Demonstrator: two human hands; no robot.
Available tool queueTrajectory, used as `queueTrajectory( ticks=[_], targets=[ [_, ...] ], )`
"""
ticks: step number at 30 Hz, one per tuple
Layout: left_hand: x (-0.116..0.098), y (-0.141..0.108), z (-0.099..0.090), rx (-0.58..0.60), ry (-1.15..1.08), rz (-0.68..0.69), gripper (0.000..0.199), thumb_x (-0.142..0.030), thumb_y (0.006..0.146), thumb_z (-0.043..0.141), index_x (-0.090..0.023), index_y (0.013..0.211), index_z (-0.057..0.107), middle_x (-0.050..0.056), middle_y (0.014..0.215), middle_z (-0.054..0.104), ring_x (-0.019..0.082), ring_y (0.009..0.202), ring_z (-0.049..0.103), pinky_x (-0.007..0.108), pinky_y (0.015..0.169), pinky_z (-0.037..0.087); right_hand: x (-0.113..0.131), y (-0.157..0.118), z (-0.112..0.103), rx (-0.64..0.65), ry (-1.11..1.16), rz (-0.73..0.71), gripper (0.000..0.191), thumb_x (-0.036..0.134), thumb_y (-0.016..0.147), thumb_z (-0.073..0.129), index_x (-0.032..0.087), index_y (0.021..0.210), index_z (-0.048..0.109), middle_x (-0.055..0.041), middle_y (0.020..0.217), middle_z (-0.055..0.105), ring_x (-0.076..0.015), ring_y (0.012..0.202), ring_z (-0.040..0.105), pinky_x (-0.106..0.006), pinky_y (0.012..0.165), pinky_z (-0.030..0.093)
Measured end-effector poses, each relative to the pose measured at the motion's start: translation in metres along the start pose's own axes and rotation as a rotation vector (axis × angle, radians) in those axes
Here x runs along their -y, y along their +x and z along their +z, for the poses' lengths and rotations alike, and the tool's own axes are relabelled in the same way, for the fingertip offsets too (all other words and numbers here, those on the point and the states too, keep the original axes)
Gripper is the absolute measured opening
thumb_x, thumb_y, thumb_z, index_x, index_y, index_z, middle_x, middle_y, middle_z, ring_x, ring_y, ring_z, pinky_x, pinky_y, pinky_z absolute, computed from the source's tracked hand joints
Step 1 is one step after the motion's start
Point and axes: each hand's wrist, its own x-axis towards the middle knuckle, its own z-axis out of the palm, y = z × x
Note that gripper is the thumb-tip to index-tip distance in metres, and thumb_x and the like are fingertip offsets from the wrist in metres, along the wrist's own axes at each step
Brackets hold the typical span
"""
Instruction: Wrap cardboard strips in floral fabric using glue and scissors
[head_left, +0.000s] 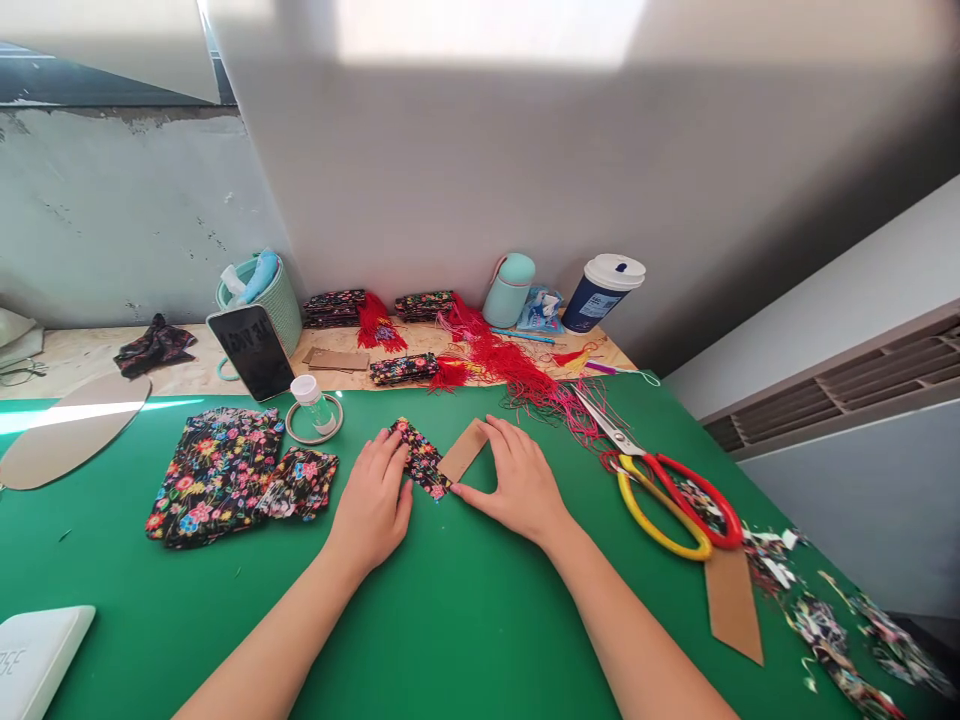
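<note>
Currently, the cardboard strip (pixel 461 453) lies mid-mat, its near end at the edge of the floral fabric piece (pixel 424 464) toward nine o'clock. The right hand (pixel 523 482) holds the strip between parted thumb and fingertips, one at each end. The left hand (pixel 373 500) rests its fingers over the fabric, not closed around it. By appearance, the strip is light and stiff, best taken by its ends; the fabric soft, prone to wrinkling. Scissors (pixel 637 457) limit room at three o'clock, red tassels (pixel 504 362) at one; the green mat (pixel 457 620) extends toward six.
</note>
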Motion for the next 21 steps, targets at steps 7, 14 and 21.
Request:
queueTrajectory(
  ticks=[7,14,21],
  targets=[
    [-0.003,0.000,-0.005,0.108,-0.025,0.063,0.036,-0.022,0.091,0.042,-0.014,0.124,0.055,0.014,0.134,0.054,0.029,0.130,0.044,0.052,0.107,0.039,0.006,0.004,0.001,-0.041,0.061,0.008,0.077,0.053,0.074,0.063,0.014,0.136,0.039,-0.0194,0.131,0.052,-0.0346,0.122,0.047,-0.053,0.103,0.038],
    [-0.001,-0.001,-0.002,0.068,0.018,0.009,0.030,-0.020,0.091,0.042,-0.014,0.114,0.061,0.014,0.129,0.058,0.028,0.124,0.050,0.052,0.106,0.039,0.008,0.003,-0.013,0.090,0.033,0.002,0.060,0.044,0.074,0.067,0.021,0.128,0.056,-0.0186,0.133,0.045,-0.0348,0.123,0.045,-0.052,0.102,0.038],
    [-0.002,0.001,-0.004,0.027,0.067,-0.062,0.025,-0.020,0.091,0.042,-0.015,0.105,0.062,0.013,0.125,0.060,0.028,0.121,0.053,0.052,0.105,0.039,0.007,0.000,-0.018,0.145,0.085,0.032,0.051,0.040,0.075,0.064,0.014,0.118,0.057,-0.0232,0.139,0.041,-0.0358,0.126,0.042,-0.056,0.104,0.035]
  ],
)
